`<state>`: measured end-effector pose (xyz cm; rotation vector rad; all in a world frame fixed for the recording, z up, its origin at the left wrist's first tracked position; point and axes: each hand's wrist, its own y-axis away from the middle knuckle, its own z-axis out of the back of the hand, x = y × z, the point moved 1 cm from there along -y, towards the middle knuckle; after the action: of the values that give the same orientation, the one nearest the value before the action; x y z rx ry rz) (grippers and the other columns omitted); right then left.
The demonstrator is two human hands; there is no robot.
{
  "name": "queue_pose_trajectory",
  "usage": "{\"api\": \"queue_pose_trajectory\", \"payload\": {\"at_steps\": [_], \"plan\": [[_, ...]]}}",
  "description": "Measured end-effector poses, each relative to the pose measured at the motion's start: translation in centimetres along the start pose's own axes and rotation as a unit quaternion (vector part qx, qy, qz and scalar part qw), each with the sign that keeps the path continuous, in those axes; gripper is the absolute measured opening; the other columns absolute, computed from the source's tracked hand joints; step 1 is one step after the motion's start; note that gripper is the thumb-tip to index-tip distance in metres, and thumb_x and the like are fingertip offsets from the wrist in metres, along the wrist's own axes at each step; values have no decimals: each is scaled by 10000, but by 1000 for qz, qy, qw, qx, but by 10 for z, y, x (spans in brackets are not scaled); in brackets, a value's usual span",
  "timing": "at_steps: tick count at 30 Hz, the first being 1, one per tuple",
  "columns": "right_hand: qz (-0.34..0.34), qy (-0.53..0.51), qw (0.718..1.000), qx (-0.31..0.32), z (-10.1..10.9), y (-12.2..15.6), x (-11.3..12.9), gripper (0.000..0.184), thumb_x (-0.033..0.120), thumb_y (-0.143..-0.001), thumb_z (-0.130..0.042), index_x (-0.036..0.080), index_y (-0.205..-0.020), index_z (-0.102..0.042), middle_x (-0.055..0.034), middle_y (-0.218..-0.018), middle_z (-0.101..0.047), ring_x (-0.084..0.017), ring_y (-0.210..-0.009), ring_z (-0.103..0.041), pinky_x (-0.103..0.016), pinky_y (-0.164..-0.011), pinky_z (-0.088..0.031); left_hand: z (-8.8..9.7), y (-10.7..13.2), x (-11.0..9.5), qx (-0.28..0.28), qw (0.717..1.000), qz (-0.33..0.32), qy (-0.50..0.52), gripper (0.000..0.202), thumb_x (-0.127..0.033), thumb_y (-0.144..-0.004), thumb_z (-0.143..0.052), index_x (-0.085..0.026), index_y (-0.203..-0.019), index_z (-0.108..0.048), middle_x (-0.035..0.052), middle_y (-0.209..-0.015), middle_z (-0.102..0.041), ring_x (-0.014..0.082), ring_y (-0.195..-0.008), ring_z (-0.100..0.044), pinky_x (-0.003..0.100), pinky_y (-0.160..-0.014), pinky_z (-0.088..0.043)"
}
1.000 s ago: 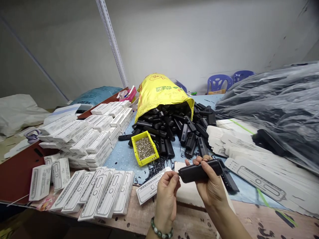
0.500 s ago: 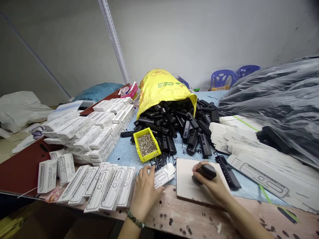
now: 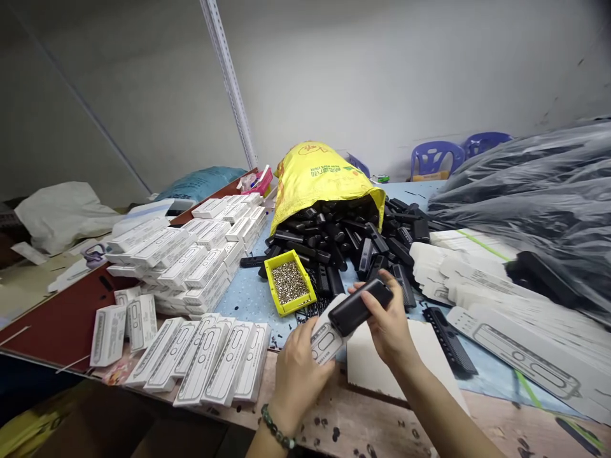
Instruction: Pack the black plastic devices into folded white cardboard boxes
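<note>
You're pinching the white printed card point(image 3: 325, 341) in your left hand point(image 3: 300, 383), fingers closed on its lower end, while your right hand point(image 3: 387, 323) is wrapped firmly around the black plastic case point(image 3: 359, 307), pressing it against the card above the counter point(image 3: 363, 423). Heads up: that card's thin, so too much pressure could crease or tear it, and if the case slips, it could knock the yellow bin point(image 3: 289, 282) and scatter those tiny metal parts point(image 3: 289, 282).
</note>
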<state>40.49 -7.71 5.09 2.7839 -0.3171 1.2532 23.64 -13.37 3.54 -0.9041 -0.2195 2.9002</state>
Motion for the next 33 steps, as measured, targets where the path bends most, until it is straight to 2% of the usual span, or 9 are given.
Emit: {"api": "queue_pose_trajectory", "payload": {"at_steps": [5,8,10,12,14,16,20,26,33], "plan": [[89,62,994,30,-9,-6,-4,672,348,-718,-790,278,-1216,-344,-63,-1065,-670,-224,-893,-699,-458,-869,-539,4,1,7,-38,998,23,41,524,-283,-769,-612,-262,-1271,-462,42,-1193,-599,234,-1120,-567,408,-933,-496],[130,223,957,131,-11,-2,-9,469,358,-793,-722,258,-1177,-473,-109,-1214,-614,-266,-1094,-630,-492,-961,-484,7,0,11,-49,997,27,55,514,-304,-769,-626,-264,-1258,-473,42,-1190,-599,235,-1118,-568,411,-935,-490],[179,383,875,236,-8,-1,-16,277,350,-887,-611,246,-1141,-581,-113,-1375,-505,-273,-1290,-480,-475,-1061,-401,11,-1,16,-51,994,53,76,511,-369,-773,-633,-249,-1245,-479,62,-1172,-606,246,-1088,-584,410,-914,-497],[226,537,755,302,1,-4,-26,274,300,-982,-428,223,-1174,-608,-113,-1407,-464,-239,-1321,-435,-419,-1067,-395,16,-2,23,-60,986,110,107,555,-464,-766,-635,-222,-1238,-473,91,-1138,-616,264,-1045,-603,418,-881,-507],[250,645,640,335,13,-11,-42,331,218,-1004,-330,187,-1178,-609,-126,-1247,-572,-210,-1149,-556,-360,-948,-465,22,-1,31,-77,972,166,146,629,-523,-735,-648,-191,-1235,-460,117,-1117,-623,288,-1033,-610,440,-882,-504],[256,701,547,381,23,-16,-62,261,167,-971,-401,165,-1023,-657,-106,-1018,-645,-208,-938,-604,-347,-847,-473,26,2,38,-95,960,185,187,685,-520,-716,-661,-175,-1262,-431,135,-1166,-611,298,-1089,-595,454,-939,-480],[271,717,449,460,28,-21,-95,179,132,-915,-498,144,-799,-635,-99,-856,-638,-225,-838,-558,-384,-827,-408,28,6,46,-79,957,163,225,676,-500,-753,-626,-182,-1305,-400,135,-1277,-563,268,-1191,-548,435,-1036,-423],[308,715,364,511,23,-33,-96,191,140,-939,-438,129,-852,-608,-98,-851,-606,-216,-832,-500,-368,-765,-342,30,7,49,-58,966,148,203,635,-461,-721,-668,-167,-1245,-462,129,-1175,-612,275,-1108,-579,448,-983,-452],[319,698,338,545,23,-30,-97,208,151,-954,-429,153,-838,-601,-75,-854,-599,-196,-824,-489,-335,-716,-322,31,5,48,-51,965,148,209,607,-433,-694,-689,-169,-1208,-503,119,-1107,-648,272,-1038,-611,441,-924,-484]]}}
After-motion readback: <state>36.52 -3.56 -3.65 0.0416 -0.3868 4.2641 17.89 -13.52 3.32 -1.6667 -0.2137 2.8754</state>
